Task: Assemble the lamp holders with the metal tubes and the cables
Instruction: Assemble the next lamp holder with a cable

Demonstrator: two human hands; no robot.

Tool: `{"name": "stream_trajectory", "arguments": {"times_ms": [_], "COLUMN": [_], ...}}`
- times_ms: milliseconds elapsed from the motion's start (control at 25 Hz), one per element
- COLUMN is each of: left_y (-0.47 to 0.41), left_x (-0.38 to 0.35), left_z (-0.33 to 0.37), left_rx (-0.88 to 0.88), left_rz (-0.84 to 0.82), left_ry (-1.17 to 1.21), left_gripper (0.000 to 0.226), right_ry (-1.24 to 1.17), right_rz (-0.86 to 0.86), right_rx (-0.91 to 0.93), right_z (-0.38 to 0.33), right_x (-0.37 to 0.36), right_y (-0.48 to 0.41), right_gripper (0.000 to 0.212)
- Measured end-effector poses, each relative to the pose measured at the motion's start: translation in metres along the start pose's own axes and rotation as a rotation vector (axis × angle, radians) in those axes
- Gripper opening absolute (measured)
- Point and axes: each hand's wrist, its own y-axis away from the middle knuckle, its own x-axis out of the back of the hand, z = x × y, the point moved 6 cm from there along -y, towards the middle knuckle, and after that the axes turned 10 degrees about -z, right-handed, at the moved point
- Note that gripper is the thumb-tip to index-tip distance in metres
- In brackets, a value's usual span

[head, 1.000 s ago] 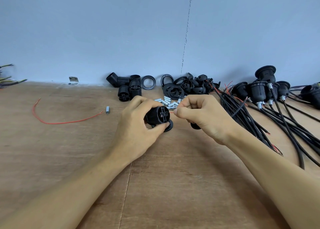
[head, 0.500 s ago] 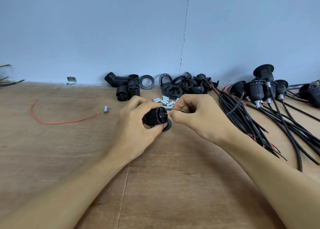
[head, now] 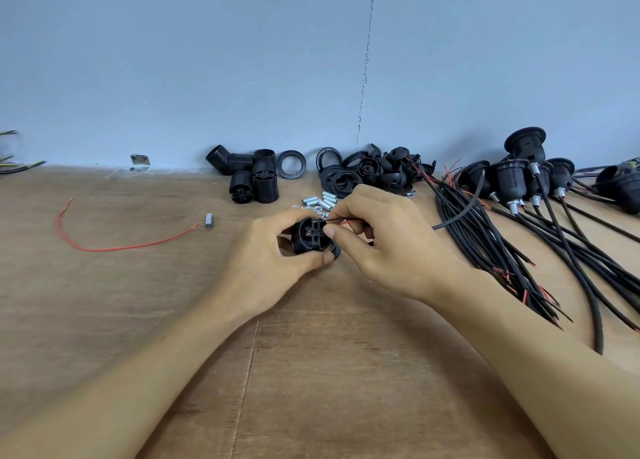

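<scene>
Head view: at the centre of the frame the left hand has its fingers and thumb curled round a black lamp holder, with the slotted end turned toward the camera. The lamp holder is low over the bench; whether it rests on the wood cannot be told. Just to its right, the right hand pinches a thin red and black pair of wires between thumb and forefinger, the other fingers curled in. The wire ends meet the upper edge of the lamp holder's slotted end.

Just above the hands lies a small heap of short metal tubes, and one single tube lies apart to the left. Near it, a loose red wire curves across the wood. Along the foot of the blue wall, upper centre, stand several spare holder bodies, and to their right a pile of black rings and caps. A small metal bracket sits at the wall, left of these.

On the right of the frame a thick bundle of black cables fans out toward the lower right, red cores showing at some ends. Above it, in the upper right, finished lamp holders with tubes and cables fitted are grouped together
</scene>
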Motion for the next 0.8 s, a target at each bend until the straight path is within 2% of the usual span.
{"name": "stream_trajectory", "arguments": {"times_ms": [240, 400, 600, 800], "left_y": [-0.001, -0.001, 0.001, 0.002], "left_x": [0.0, 0.0, 0.004, 0.007], "left_z": [-0.004, 0.002, 0.007, 0.014], "left_rx": [0.032, -0.017, -0.059, -0.119], "left_rz": [0.011, 0.044, 0.115, 0.163], "left_ry": [0.039, -0.01, -0.062, -0.137], "left_gripper": [0.047, 0.038, 0.034, 0.035], "right_ry": [0.149, 0.207, 0.075, -0.064], "right_rz": [0.007, -0.019, -0.01, 0.035], "right_rx": [0.024, 0.004, -0.075, -0.182], "right_z": [-0.006, -0.009, -0.005, 0.005], "right_x": [-0.002, -0.006, -0.011, -0.014], "right_y": [0.001, 0.002, 0.003, 0.003], "right_gripper": [0.012, 0.015, 0.006, 0.032]}}
